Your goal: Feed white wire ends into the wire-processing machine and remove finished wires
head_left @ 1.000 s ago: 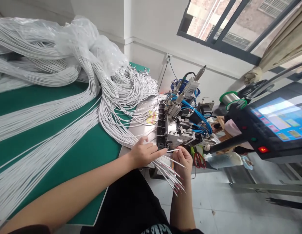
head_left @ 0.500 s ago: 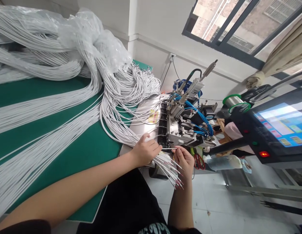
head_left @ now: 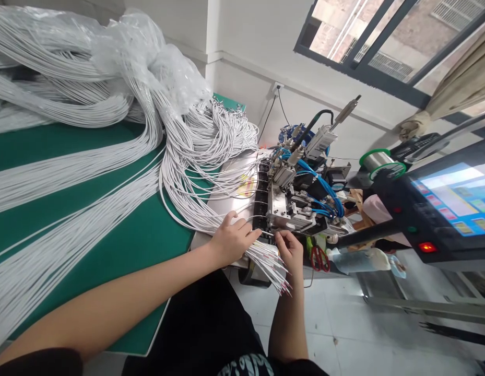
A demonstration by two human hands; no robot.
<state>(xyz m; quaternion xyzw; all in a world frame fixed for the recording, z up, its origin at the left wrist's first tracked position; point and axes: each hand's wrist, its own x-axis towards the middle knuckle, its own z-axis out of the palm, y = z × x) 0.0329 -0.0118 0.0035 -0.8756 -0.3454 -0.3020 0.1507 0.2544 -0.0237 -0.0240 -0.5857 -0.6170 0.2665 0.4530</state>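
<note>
My left hand (head_left: 231, 241) is wrapped over a bundle of white cables (head_left: 269, 258), whose cut ends with reddish tips fan out to the right below it. The left index finger reaches along a single white cable (head_left: 267, 233) standing apart from the bundle. At the end of that cable, my right hand (head_left: 291, 251) is closed in a pinch between thumb and finger. Both hands are just in front of a metal machine (head_left: 281, 203) with a black toothed strip (head_left: 261, 196) along its left side, where several cables lie spaced apart.
Many more white cables (head_left: 70, 230) cover the green table (head_left: 156, 261), partly under clear plastic (head_left: 148, 57). Red-handled scissors (head_left: 319, 259) lie right of my right hand. A touch screen (head_left: 461, 193) and a solder wire spool (head_left: 379, 163) stand at the right.
My right hand has moved a little up and left, toward the machine's toothed strip, with the cable end. My left index finger now stretches farther out along the cable.
</note>
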